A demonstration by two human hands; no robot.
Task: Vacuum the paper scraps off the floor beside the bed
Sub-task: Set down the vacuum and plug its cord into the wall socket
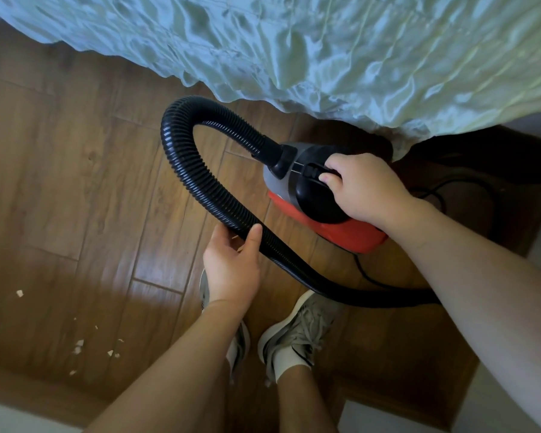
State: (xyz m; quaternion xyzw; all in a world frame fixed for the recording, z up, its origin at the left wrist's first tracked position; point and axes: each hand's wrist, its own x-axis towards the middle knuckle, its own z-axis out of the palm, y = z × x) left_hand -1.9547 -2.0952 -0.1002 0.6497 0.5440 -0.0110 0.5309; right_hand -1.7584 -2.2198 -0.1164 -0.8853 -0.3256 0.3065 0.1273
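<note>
A small red, grey and black vacuum is held above the wooden floor near the bed's edge. My right hand grips its black top handle, thumb on the switch area. A black ribbed hose loops from the vacuum's front to the left and back down under my right forearm. My left hand holds the hose from below, thumb on top. Several white paper scraps lie on the floor at the lower left. The hose's nozzle end is hidden.
The bed with a pale crumpled cover fills the top and right. A black power cord trails on the floor behind the vacuum. My feet in grey sneakers stand below the hose. A white surface borders the lower right.
</note>
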